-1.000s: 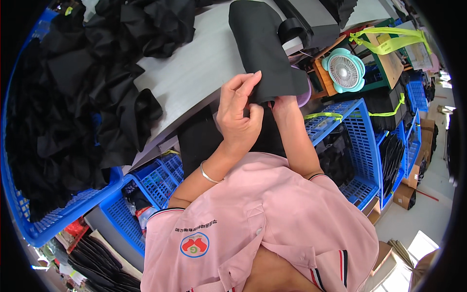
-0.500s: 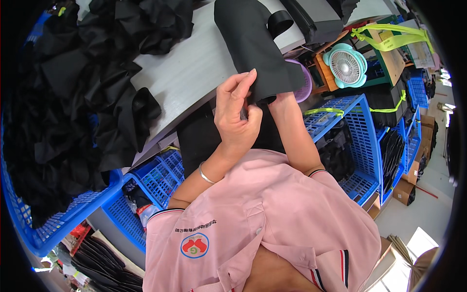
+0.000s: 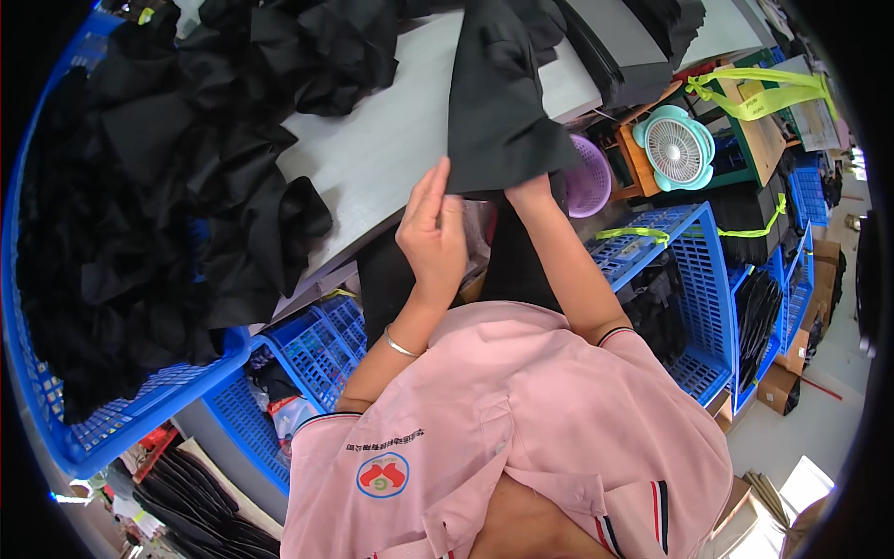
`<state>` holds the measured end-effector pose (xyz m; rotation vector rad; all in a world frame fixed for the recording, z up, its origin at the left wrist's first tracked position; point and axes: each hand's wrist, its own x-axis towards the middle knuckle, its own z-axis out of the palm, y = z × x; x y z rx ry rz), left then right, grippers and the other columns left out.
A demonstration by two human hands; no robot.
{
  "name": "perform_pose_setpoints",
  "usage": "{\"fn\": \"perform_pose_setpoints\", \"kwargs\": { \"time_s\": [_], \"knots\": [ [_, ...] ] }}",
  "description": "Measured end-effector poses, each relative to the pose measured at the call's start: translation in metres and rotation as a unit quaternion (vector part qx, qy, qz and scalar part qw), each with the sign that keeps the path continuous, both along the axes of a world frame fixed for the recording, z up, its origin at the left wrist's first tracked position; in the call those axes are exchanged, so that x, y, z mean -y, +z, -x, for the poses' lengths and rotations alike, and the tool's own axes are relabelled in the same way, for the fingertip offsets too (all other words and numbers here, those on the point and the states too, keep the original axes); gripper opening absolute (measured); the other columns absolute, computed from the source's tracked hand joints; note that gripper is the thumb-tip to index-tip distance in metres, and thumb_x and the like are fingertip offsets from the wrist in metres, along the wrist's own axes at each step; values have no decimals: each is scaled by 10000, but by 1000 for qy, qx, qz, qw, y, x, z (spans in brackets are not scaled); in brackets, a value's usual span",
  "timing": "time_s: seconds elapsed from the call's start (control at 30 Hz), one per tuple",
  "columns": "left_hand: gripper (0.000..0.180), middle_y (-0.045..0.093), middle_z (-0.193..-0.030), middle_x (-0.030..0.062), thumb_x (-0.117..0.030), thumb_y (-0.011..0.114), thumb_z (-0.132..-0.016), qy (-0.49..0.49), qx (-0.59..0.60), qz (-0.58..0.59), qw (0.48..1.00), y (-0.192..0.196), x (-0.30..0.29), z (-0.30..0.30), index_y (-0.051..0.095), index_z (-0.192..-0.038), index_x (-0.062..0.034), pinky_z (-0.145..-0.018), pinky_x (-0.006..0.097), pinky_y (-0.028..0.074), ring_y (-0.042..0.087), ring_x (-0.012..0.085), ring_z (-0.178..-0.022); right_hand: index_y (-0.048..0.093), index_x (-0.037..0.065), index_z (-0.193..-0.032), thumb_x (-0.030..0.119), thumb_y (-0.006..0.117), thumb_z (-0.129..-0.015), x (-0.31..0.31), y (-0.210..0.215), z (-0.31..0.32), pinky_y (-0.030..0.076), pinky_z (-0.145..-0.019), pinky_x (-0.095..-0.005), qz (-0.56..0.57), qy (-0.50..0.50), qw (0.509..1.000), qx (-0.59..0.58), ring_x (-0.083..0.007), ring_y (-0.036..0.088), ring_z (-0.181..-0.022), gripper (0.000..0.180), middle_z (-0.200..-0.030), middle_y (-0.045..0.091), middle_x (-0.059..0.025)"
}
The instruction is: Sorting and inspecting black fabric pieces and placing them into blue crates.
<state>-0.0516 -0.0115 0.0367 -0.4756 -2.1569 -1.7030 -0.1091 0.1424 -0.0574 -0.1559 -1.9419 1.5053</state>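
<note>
A person in a pink shirt [image 3: 577, 401] is holding a piece of black cloth [image 3: 503, 140] just in front of the body, and the cloth is lying over the near edge of a grey table [image 3: 386, 130], its far part resting on top. The left hand [image 3: 434, 228] is standing upright at the cloth's near left corner, fingers straight and close together with the tips meeting its edge; whether they are pinching it, I cannot tell. The right hand [image 3: 529, 189] is reaching under the near right part, where the cloth is covering its fingers, so I cannot tell how wide or narrow they are. A heap of black cloth [image 3: 158, 186] is filling a blue basket [image 3: 84, 456] at left and spilling onto the table. A dark stack [image 3: 643, 47] is lying at the far right, while a purple basket [image 3: 589, 182], a turquoise fan [image 3: 677, 149] and a blue crate [image 3: 703, 279] are standing to the right.
</note>
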Motion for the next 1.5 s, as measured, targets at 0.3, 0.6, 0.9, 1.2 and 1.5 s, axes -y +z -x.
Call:
{"fn": "perform_pose_setpoints", "kwargs": {
  "time_s": [0.3, 0.6, 0.9, 1.2, 1.5],
  "knots": [
    [357, 654, -877, 24, -22, 466, -986, -20, 370, -316, 873, -44, 8, -2, 631, -1301, 9, -655, 232, 539, 597, 70, -718, 674, -14, -1061, 114, 602, -880, -17, 69, -22, 485, -942, -412, -205, 221, 932, 200, -358, 634, -1039, 233, -1088, 682, -196],
    [188, 621, -730, 25, -40, 528, -965, -82, 482, -340, 803, -54, -22, -4, 619, -801, -18, -591, 238, 474, 589, 78, -650, 648, -10, -959, 51, 555, -808, 51, 88, -26, 542, -817, -507, -413, 22, 846, 336, -422, 677, -902, 188, -946, 682, -250],
    [264, 613, -651, 39, -72, 531, -945, -125, 490, -346, 790, -53, -29, 11, 610, -695, -37, -525, 261, 404, 542, 97, -576, 700, 62, -1020, 194, 610, -878, 26, 28, -30, 501, -858, -531, -439, -17, 896, 63, -389, 649, -1020, 214, -1089, 674, -189],
    [93, 651, -811, 25, -47, 572, -914, -128, 528, -298, 785, -78, -24, 0, 663, -904, -32, -600, 274, 425, 588, 114, -705, 633, 81, -1261, 218, 592, -866, 36, 17, -27, 338, -1078, -596, -399, 99, 871, 269, -389, 508, -1267, 420, -1335, 560, -189],
    [136, 631, -838, 14, -12, 688, -909, -54, 312, -273, 909, -22, 32, -10, 603, -1014, -26, -701, 243, 513, 595, 85, -719, 703, 81, -1053, 341, 596, -909, 26, 51, -27, 454, -867, -511, -476, 65, 837, 263, -361, 664, -907, 316, -951, 710, -141]
  ]
}}
